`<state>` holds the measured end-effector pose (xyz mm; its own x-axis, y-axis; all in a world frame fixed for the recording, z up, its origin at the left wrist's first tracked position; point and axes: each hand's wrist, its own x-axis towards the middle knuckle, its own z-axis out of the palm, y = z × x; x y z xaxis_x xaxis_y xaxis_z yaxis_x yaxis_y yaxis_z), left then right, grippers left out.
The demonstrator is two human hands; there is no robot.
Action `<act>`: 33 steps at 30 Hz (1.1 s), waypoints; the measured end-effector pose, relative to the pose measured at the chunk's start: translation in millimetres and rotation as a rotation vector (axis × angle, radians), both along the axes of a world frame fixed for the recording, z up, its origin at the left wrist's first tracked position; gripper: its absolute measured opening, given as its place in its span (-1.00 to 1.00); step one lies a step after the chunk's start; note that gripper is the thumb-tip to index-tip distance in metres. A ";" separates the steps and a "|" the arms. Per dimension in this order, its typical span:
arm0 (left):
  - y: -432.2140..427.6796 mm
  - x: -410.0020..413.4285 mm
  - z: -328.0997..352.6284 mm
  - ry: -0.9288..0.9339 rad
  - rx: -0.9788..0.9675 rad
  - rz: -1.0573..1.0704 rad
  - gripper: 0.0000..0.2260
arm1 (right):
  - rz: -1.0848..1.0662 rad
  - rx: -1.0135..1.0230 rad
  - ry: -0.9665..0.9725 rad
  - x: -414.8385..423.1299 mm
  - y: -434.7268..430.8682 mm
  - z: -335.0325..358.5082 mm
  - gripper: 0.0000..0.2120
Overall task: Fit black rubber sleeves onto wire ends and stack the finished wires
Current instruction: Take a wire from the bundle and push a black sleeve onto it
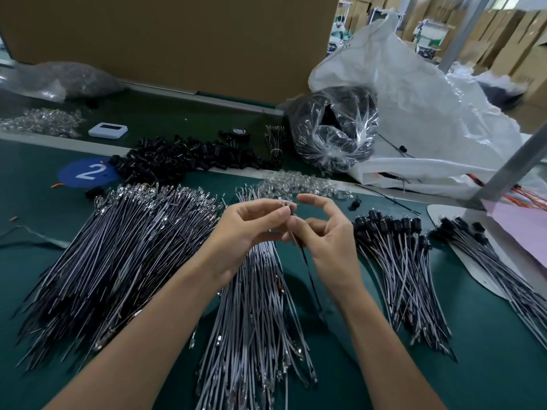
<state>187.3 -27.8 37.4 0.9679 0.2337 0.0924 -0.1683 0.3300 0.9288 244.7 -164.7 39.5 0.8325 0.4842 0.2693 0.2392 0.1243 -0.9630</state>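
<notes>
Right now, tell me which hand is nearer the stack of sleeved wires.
Right. The right hand sits just left of the sleeved wires; the left hand is farther left, past it. Both pinch one wire.

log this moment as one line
stage: sleeving one wire | left hand: pinches wire tip | right hand: holds wire | finished stack: right of hands | loose sleeves: far pile

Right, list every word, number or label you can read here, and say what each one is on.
"2": a white numeral on the blue round sticker stuck to the green table.
White device: its screen is too blurred to read.
Cardboard cartons in the background: no legible print.
Nothing else readable.
</notes>
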 end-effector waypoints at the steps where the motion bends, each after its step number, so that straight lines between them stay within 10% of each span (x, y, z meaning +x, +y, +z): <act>1: 0.6 0.7 -0.4 -0.001 -0.041 0.020 -0.83 | 0.037 0.020 0.022 0.1 0.2 0.3 -0.65; 9: 2.9 1.3 -0.2 -0.055 -0.085 0.249 -0.85 | 0.076 -0.121 -0.025 1.5 -0.1 -4.2 -0.94; 33: -1.2 -4.1 7.2 -0.071 -0.056 0.329 -0.87 | 0.029 -0.078 -0.045 1.2 2.8 -10.0 -0.98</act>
